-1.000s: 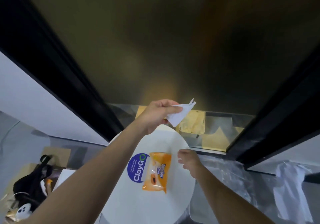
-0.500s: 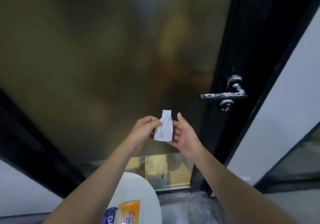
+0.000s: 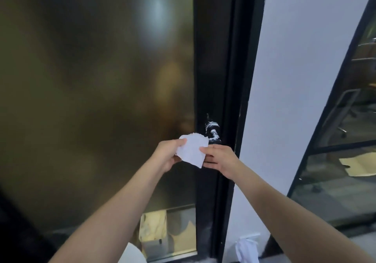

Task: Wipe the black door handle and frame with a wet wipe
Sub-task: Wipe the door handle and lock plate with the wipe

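A white wet wipe (image 3: pixel 192 150) is spread between both hands in front of the door. My left hand (image 3: pixel 166 154) pinches its left edge and my right hand (image 3: pixel 220 158) pinches its right edge. Just behind and above the wipe sits the black door handle (image 3: pixel 212 131), smeared with white marks and partly hidden by the wipe and my right hand. The handle is mounted on the black door frame (image 3: pixel 211 69), which runs top to bottom beside the dark tinted glass.
A white wall panel (image 3: pixel 301 79) stands right of the frame, with another black-framed glass pane (image 3: pixel 345 120) further right. The white round table's edge (image 3: pixel 132 254) shows at the bottom. A white crumpled cloth (image 3: pixel 247 250) lies on the floor by the wall.
The view has swung up and right, off the table and the orange wipe pack. Both hands rose with the wipe, now held by both, close in front of the handle.
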The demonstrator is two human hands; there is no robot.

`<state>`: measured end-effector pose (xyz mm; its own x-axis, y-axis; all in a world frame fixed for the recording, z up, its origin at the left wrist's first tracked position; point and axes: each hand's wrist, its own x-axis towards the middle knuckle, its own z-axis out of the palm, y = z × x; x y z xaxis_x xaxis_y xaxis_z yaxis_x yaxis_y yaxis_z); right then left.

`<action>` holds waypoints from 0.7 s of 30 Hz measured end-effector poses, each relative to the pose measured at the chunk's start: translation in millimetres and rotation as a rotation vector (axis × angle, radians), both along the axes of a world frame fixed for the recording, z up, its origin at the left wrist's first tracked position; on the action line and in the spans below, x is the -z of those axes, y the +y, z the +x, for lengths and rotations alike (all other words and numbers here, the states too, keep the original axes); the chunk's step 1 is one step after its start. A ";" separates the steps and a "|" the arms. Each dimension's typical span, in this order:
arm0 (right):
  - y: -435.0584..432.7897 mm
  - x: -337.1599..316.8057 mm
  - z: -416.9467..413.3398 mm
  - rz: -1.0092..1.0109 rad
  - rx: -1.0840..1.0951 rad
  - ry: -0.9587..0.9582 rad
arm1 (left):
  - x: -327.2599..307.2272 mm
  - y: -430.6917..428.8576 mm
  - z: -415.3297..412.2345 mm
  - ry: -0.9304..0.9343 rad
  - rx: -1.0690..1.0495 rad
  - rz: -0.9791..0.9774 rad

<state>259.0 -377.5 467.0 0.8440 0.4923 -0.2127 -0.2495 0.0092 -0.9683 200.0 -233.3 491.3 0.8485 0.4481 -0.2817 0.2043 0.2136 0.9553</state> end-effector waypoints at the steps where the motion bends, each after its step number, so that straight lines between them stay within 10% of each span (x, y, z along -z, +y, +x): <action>1: -7.3 -3.3 5.4 -0.017 0.009 -0.015 | -6.4 -3.1 4.7 -0.008 -0.028 -0.005; 6: -36.1 -10.2 39.9 -0.163 0.135 -0.195 | -32.2 -8.6 29.8 -0.096 -0.178 0.092; 10: -43.9 -8.1 60.8 -0.343 0.224 -0.422 | -41.9 -10.0 45.8 -0.161 -0.293 0.566; 14: -38.8 -10.4 65.8 -0.435 0.164 -0.533 | -31.3 -13.6 57.8 -0.047 -0.046 1.038; 21: -22.9 -16.0 73.4 -0.522 0.157 -0.612 | -20.3 -19.2 74.4 0.041 0.338 1.008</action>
<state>332.3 -400.4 483.0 0.9358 0.3242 0.1387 0.2914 -0.4893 -0.8220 274.5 -252.5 511.6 0.9709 0.2327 0.0570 0.1406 -0.7462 0.6508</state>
